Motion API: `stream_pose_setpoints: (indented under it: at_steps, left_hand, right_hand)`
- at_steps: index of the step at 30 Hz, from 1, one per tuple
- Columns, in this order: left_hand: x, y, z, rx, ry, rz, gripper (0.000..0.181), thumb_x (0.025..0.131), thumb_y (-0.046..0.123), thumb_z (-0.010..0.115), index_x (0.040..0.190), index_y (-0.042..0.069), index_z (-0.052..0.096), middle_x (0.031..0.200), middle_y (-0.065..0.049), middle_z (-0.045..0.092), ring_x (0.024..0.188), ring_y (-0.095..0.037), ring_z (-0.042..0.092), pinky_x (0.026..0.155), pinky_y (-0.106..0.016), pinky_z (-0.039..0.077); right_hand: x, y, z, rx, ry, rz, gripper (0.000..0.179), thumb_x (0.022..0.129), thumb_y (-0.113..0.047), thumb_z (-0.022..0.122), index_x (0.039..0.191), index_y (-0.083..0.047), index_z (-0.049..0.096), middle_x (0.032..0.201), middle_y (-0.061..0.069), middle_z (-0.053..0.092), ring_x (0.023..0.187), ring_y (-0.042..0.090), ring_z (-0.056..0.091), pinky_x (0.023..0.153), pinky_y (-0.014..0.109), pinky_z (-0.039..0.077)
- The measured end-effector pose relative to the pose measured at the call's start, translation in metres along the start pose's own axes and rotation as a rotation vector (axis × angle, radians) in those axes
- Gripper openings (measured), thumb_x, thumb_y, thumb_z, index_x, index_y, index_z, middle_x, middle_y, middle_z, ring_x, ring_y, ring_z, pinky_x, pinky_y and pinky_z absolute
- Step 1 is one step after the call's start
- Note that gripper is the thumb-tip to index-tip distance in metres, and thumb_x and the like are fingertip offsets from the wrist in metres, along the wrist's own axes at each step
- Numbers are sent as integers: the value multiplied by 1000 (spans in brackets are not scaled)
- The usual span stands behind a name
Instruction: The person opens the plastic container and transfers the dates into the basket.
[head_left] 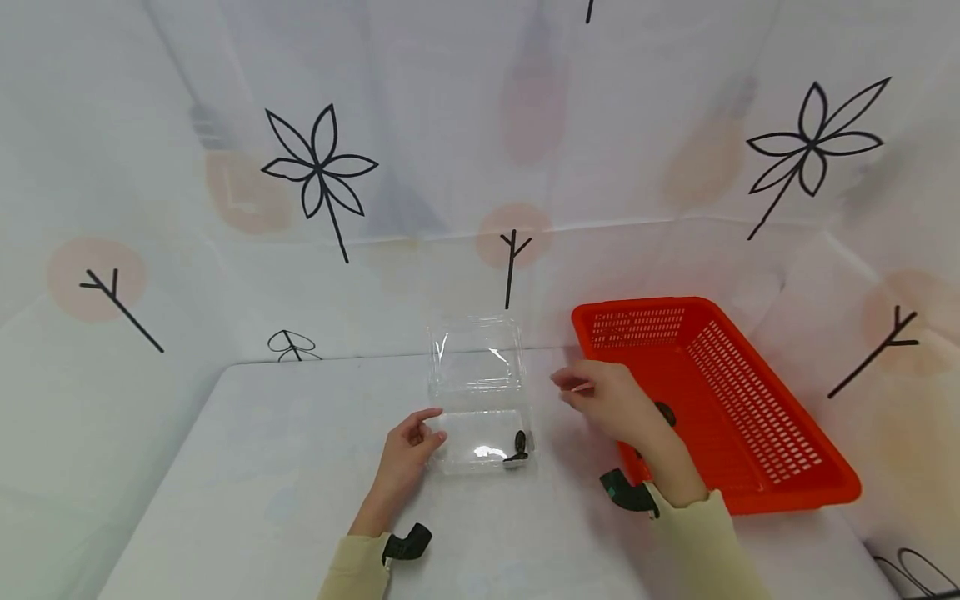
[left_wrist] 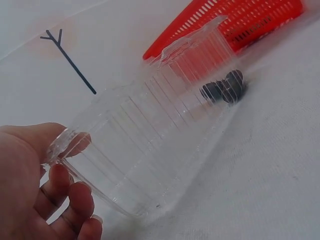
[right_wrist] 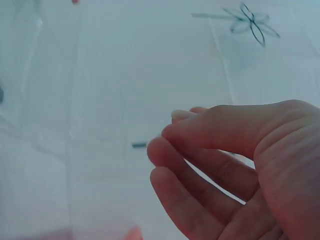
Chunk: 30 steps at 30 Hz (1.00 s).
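Observation:
A clear plastic clamshell box point(head_left: 472, 433) lies on the table with its lid point(head_left: 477, 358) folded back on the far side. My left hand point(head_left: 408, 450) pinches the box's left wall between thumb and fingers, the rim showing in the left wrist view. Small dark, glossy oval pieces point(head_left: 519, 444) sit in the box's right near corner. Through the ribbed plastic, the left wrist view shows these dark lumps point(left_wrist: 225, 87) side by side. My right hand point(head_left: 603, 400) hovers by the basket's left rim, its fingers loosely curled toward the thumb with nothing visible between them.
A red plastic basket point(head_left: 750, 400) with slotted walls stands at the right. Inside it, partly behind the right forearm, lies a dark piece point(head_left: 665, 414). A white cloth with printed plants point(head_left: 318, 167) hangs behind the white table point(head_left: 285, 450).

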<state>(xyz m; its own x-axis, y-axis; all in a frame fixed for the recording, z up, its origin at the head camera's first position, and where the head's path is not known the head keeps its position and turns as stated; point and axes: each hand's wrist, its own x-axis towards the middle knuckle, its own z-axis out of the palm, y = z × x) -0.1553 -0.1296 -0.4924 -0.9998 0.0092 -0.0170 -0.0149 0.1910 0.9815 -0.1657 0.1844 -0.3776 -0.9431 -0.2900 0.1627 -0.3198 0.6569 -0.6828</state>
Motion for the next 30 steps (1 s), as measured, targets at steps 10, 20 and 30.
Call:
stream_pose_setpoints:
  at_steps: [10, 20, 30]
  left_hand:
    - [11, -16, -2, 29, 6, 1, 36, 89, 10, 75, 124, 8, 68, 78, -1, 50, 70, -14, 45, 59, -22, 37]
    - [-4, 17, -6, 12, -56, -19, 38, 91, 3, 69, 127, -5, 61, 79, -3, 50, 69, -12, 44, 59, -22, 36]
    - [8, -11, -7, 5, -71, -51, 40, 89, 11, 74, 128, 7, 65, 80, -1, 51, 67, -10, 44, 60, -22, 37]
  right_hand:
    - [11, -8, 49, -6, -119, -149, 21, 89, -1, 71, 109, -7, 74, 100, 1, 71, 91, 18, 65, 82, 35, 56]
    - [22, 9, 78, 106, -200, -153, 21, 88, 3, 69, 109, -2, 73, 100, 11, 72, 89, 18, 65, 82, 34, 55]
    - [43, 14, 88, 20, -436, -125, 22, 89, 8, 65, 103, -3, 76, 96, 4, 73, 86, 15, 64, 79, 29, 53]
